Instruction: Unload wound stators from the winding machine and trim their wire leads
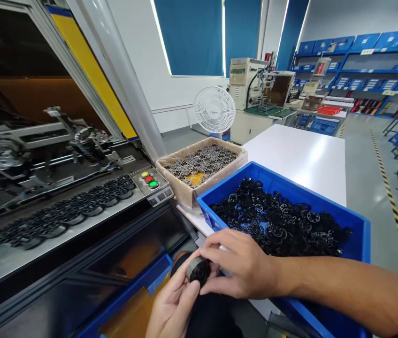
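Left hand [174, 303] and right hand [239, 265] are pinching a round part [199, 271] above the lap [213, 317]; a slackening grip could be letting it fall. Beyond, black pieces [283, 223] are crowding a blue bin [304, 199], perhaps risking snags through overlapping.

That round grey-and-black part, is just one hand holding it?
No, the left hand and the right hand both have fingers on the round part.
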Tool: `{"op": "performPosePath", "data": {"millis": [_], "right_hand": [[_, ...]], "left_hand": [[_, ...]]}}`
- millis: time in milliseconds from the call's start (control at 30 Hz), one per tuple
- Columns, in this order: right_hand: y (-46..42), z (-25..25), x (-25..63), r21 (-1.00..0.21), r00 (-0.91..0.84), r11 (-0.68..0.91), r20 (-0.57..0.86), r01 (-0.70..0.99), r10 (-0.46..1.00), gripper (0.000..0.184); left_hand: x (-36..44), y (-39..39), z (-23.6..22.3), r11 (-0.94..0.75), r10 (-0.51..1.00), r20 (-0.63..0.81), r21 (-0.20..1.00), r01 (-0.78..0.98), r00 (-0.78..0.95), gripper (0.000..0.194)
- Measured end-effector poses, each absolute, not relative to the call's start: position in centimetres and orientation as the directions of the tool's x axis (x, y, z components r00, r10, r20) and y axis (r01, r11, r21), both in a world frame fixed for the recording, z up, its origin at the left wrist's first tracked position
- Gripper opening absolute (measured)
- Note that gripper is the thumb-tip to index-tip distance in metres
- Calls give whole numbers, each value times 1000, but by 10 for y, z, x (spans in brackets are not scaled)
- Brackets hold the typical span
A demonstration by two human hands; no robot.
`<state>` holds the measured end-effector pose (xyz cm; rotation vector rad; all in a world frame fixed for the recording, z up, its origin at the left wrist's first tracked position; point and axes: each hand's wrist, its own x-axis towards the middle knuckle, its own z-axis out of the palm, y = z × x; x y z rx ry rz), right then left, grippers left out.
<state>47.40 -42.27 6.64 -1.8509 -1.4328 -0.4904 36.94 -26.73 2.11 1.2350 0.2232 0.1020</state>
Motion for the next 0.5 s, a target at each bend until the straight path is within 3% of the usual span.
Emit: {"op": "performPosePath", "data": {"millis": [67,167,267,367,500], "right_hand": [[-423,65,480,-522,434,-71,619,850,654,54],[-424,63,485,-690,501,-11,515,724,696,39],[-423,58,479,-737,525,-16,466,676,712,20],[-420,56,471,-753,548,-32,448,657,706,15],[-421,68,486,-719,511,-114,365,686,778,17]], "left_hand": [[369,-268,22,320,216,-95,947,22,972,50],[367,-271,23,248,254,-2,967,-63,967,50],[368,-271,23,83,208,121,987,-141,970,42],[371,-269,22,-71,151,231,972,-222,961,36],[374,-265,23,-110,89,285,955,-275,954,38]]}}
